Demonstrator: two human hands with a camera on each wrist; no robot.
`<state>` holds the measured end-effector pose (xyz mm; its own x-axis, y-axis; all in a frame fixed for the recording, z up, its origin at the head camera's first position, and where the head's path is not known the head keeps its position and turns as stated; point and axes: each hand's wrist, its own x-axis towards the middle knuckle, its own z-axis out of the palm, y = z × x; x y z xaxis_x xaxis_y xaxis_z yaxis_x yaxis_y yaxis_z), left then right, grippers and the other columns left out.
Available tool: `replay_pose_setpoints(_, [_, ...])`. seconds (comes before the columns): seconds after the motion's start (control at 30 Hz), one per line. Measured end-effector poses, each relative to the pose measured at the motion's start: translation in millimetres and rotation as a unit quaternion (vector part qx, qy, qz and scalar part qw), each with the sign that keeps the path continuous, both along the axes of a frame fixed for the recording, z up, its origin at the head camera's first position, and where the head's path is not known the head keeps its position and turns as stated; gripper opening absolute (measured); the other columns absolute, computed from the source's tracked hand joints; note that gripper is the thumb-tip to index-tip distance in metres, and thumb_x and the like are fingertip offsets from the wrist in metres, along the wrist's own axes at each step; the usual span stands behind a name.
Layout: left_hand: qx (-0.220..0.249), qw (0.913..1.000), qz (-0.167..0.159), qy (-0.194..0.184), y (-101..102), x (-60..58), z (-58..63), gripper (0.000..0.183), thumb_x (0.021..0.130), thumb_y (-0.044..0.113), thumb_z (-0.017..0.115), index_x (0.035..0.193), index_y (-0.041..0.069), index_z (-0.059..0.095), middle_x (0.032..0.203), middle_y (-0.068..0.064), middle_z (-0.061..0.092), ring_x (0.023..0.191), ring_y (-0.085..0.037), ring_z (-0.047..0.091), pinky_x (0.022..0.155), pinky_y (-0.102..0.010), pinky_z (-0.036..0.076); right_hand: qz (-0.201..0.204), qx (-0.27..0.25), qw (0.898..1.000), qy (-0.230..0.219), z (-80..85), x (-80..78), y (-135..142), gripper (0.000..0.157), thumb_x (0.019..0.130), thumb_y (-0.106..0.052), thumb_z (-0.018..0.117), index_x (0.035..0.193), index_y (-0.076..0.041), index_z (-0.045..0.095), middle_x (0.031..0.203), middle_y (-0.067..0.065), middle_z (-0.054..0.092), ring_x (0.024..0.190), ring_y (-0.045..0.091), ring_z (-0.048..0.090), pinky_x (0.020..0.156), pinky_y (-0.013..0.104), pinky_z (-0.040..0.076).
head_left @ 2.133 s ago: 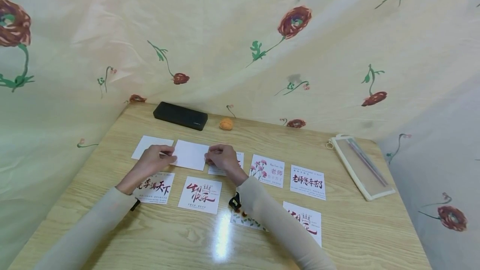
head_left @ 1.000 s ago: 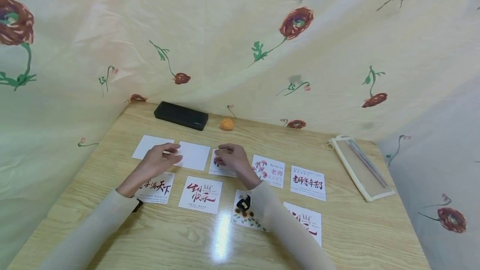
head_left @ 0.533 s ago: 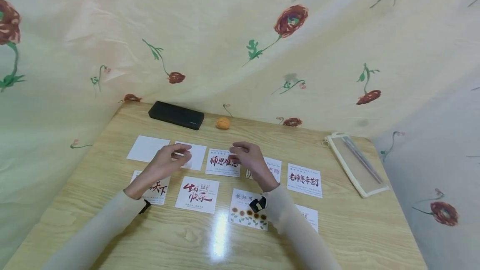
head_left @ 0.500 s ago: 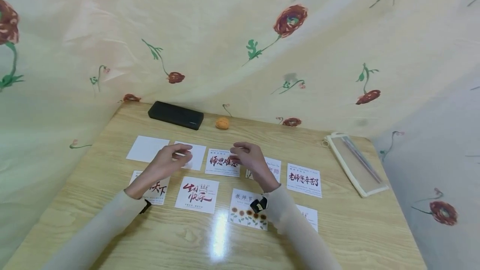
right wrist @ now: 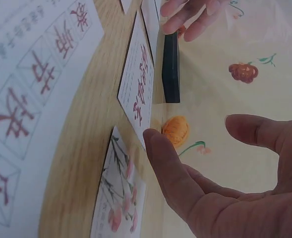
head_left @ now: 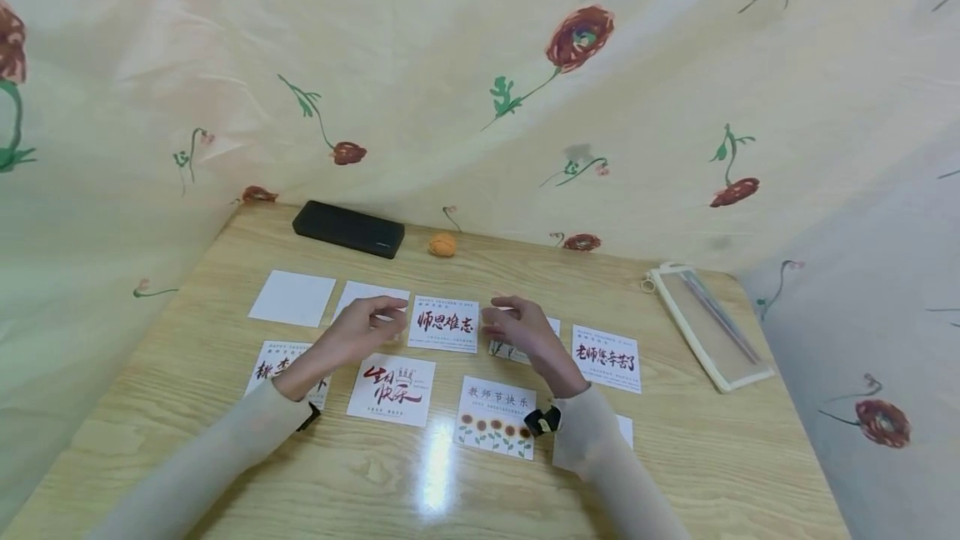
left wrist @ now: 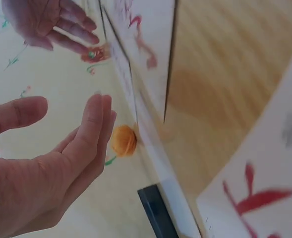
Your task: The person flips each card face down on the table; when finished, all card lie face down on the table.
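Note:
Between my two hands lies a white card with red calligraphy, flat in the back row. My left hand hovers over the right part of a blank white card, thumb and fingers apart with nothing between them. Over a card with pink flowers is my right hand, its fingers gently bent and holding nothing; it hides much of that card in the head view. Both palms face each other across the calligraphy card. Another blank card sits at the left end of the row.
A front row holds a red-lettered card, a sunflower card and others partly under the arms. Behind stand a black case and a small orange ball-like object. A clear zip pouch lies right, beyond another calligraphy card.
Both hands have let go of the second blank card, which stays on the table. They have moved right, to either side of the calligraphy card. The view has shifted slightly.

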<state>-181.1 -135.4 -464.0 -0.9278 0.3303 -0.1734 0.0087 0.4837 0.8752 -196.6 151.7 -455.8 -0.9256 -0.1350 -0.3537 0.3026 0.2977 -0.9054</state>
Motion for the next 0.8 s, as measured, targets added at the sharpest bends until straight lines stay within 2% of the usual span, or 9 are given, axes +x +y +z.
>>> replay_pose_setpoints(0.2, [-0.007,0.9998,0.000,-0.021,8,6.4,-3.9,0.053,0.106,0.026,0.059,0.153,0.002,0.049,0.143,-0.022,0.061,0.130,-0.041,0.062,0.100,-0.047,0.059,0.001,-0.002,1.000,-0.022,-3.4,3.3,3,0.056,0.104,-0.020,0.062,0.152,0.003,0.046,0.134,0.028,0.064,0.120,0.039,0.070,0.104,0.041,0.059])
replay_pose_setpoints(0.53, [-0.007,0.9996,-0.004,-0.027,17,9.3,-8.9,0.059,0.107,0.031,0.058,0.157,0.003,0.044,0.150,-0.025,0.054,0.136,-0.044,0.056,0.108,-0.055,0.053,0.004,-0.002,0.999,-0.045,-2.4,10.4,0,0.057,0.104,-0.023,0.063,0.153,0.000,0.045,0.136,0.027,0.064,0.120,0.036,0.071,0.102,0.039,0.060])
replay_pose_setpoints(0.8, [-0.013,0.9996,0.002,-0.026,23,12.0,-3.5,0.061,0.107,0.030,0.057,0.158,0.001,0.041,0.151,-0.027,0.052,0.136,-0.044,0.056,0.111,-0.057,0.050,0.003,-0.011,0.999,-0.046,-3.7,10.3,-3,0.057,0.105,-0.023,0.061,0.154,0.001,0.044,0.140,0.028,0.062,0.125,0.039,0.068,0.106,0.042,0.058])
